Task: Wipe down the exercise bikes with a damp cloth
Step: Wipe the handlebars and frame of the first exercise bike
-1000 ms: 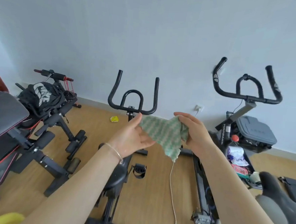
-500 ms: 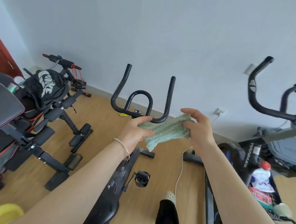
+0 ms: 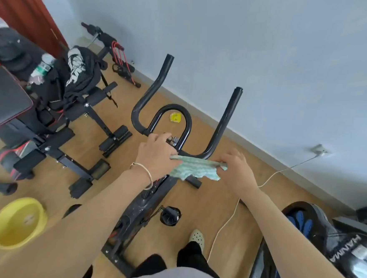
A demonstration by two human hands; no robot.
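Stretching the green cloth (image 3: 194, 169) between them, the left hand (image 3: 156, 156) and right hand (image 3: 237, 174) each pinched one end, seemingly against the bike's handlebar (image 3: 223, 124); a yellow basin (image 3: 18, 222) sat at eight o'clock.

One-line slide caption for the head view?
Left hand and right hand hold a green cloth stretched at the exercise bike's handlebars; yellow basin on the floor.

A green-and-white cloth (image 3: 194, 169) is held stretched between the fingers of the left hand (image 3: 157, 156) and the right hand (image 3: 236, 170), pinched at each end. The black handlebar (image 3: 223, 122) of an exercise bike (image 3: 138, 211) is seen just beyond the fingertips. A yellow basin (image 3: 16, 222) is set well left of them.
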